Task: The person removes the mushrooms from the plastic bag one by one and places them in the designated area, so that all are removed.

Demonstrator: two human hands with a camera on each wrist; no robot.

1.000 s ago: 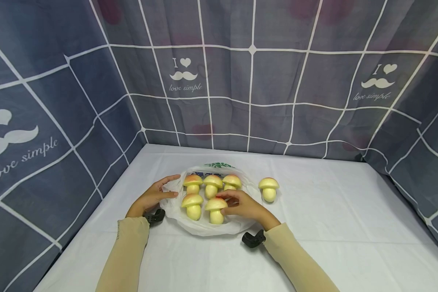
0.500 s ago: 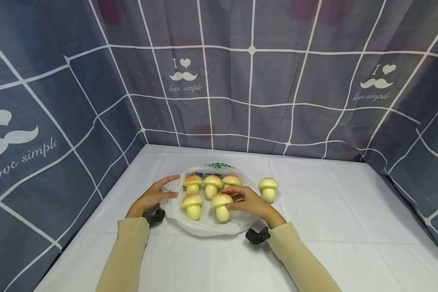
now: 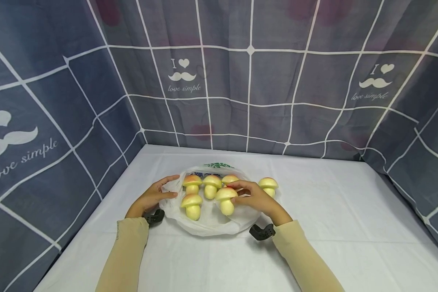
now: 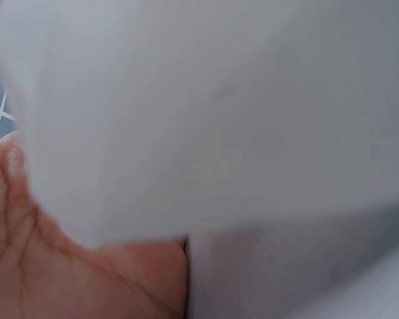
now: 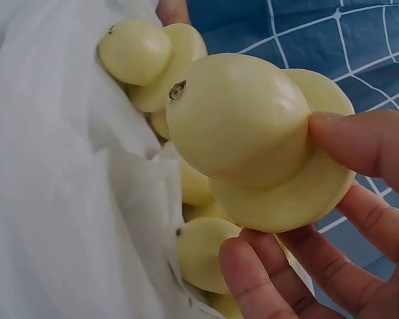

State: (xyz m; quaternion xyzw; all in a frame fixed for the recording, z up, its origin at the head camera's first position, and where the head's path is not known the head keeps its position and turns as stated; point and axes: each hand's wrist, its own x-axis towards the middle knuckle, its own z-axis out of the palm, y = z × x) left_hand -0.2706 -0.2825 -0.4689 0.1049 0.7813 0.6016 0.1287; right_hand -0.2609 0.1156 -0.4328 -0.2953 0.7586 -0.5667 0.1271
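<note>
In the head view my right hand (image 3: pixel 256 198) pinches a yellow toy mushroom (image 3: pixel 226 200) with a reddish cap, held over the right part of a white plastic bag (image 3: pixel 204 228). The right wrist view shows this mushroom (image 5: pixel 236 119) close up, the thumb on one side and fingers beneath the cap. Several like mushrooms (image 3: pixel 192 207) lie on the bag; one in the back row (image 3: pixel 230 179) is partly hidden by my right hand. My left hand (image 3: pixel 151 196) rests at the bag's left edge, thumb and fingers spread apart. Bag plastic (image 4: pixel 186 119) covers most of the left wrist view.
Another mushroom (image 3: pixel 268 184) stands on the white-covered table (image 3: pixel 332 202), right of the bag and behind my right hand. Grey-blue checked cloth (image 3: pixel 270 81) hangs behind the table and at both sides.
My right hand has moved up and to the right with the pinched mushroom, off its place in the front row. The left hand stays put at the bag's edge.
</note>
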